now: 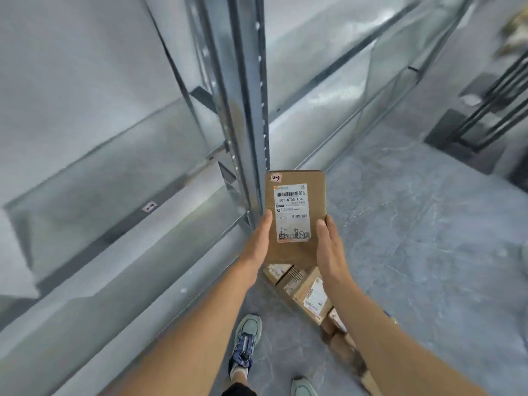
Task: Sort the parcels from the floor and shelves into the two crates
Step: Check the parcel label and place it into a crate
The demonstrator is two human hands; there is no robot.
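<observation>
I hold a flat brown cardboard parcel (pixel 295 207) with a white shipping label, label side up, in front of me at waist height. My left hand (pixel 258 247) grips its lower left edge, thumb on top. My right hand (pixel 331 247) grips its lower right edge, thumb lying on the cardboard beside the label. Below the held parcel, several more brown cardboard parcels (pixel 310 295) lie in a row on the grey floor. No crate is in view.
Grey metal shelving (pixel 120 224) runs along the left, with an upright post (pixel 251 110) just behind the parcel. Marbled grey floor (pixel 428 238) spreads to the right. A dark metal frame (pixel 491 110) stands at the far right. My shoes (pixel 245 344) stand beside the floor parcels.
</observation>
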